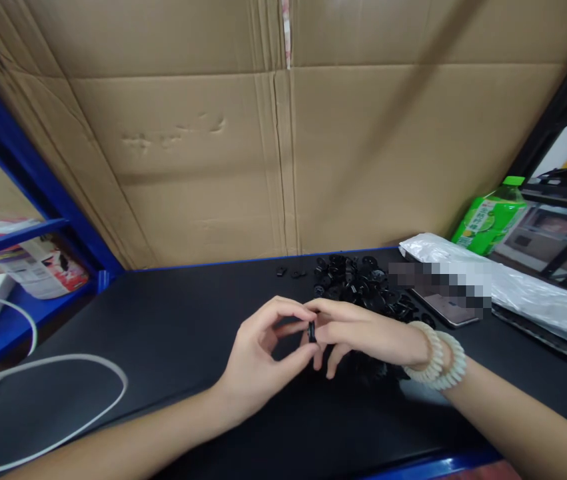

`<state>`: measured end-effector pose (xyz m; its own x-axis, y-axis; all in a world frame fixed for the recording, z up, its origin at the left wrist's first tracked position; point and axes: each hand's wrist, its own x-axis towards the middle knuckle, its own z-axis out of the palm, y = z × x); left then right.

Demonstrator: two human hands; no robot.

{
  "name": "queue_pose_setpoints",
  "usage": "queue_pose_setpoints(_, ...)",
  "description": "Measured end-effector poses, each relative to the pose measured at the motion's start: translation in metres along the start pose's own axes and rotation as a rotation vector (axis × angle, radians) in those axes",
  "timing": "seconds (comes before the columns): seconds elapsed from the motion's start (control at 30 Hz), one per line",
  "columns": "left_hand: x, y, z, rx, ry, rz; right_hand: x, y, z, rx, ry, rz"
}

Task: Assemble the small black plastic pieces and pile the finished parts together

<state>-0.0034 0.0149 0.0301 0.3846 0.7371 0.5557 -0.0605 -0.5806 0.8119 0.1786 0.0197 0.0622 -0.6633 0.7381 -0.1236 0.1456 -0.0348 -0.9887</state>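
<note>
Between my two hands, above the black tabletop (173,327), is a small black round part (312,332) seen nearly edge-on. My left hand (266,353) pinches it by its top and bottom with thumb and fingertips. From the right, my right hand (358,333) presses its fingers against the same part; some of its fingertips are hidden behind it. Beyond and partly under my right hand lies a heap of small black plastic parts (353,277), several of them round. A couple of loose black pieces (282,272) sit left of the heap.
A phone (450,308) lies right of the heap, beside a long silvery plastic package (528,280). Behind that leans a green bottle (493,217). A white cable (118,373) loops across the left side. Cardboard (188,167) walls the back; a blue shelf frame (48,173) stands left.
</note>
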Motion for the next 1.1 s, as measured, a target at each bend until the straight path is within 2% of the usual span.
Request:
queue_pose_setpoints(0.07, -0.004, 0.003, 0.005, 0.029, -0.003, 0.009, 0.001, 0.001, 0.001, 0.063, -0.063, -0.009)
queue_pose_setpoints(0.3, -0.006, 0.005, 0.007, 0.198, -0.021, 0.062, 0.003, 0.004, 0.000, -0.015, -0.139, -0.051)
queue_pose_setpoints(0.5, -0.002, 0.004, 0.004, 0.269, -0.069, 0.144, 0.004, 0.005, 0.002, -0.031, -0.132, -0.053)
queue_pose_setpoints(0.73, 0.000, 0.002, 0.001, 0.321, -0.157, 0.168, 0.012, 0.014, 0.004, 0.106, -0.164, -0.005)
queue_pose_setpoints(1.1, -0.005, -0.002, 0.009, 0.280, -0.082, 0.178, 0.009, 0.023, 0.013, 0.264, -0.151, 0.021)
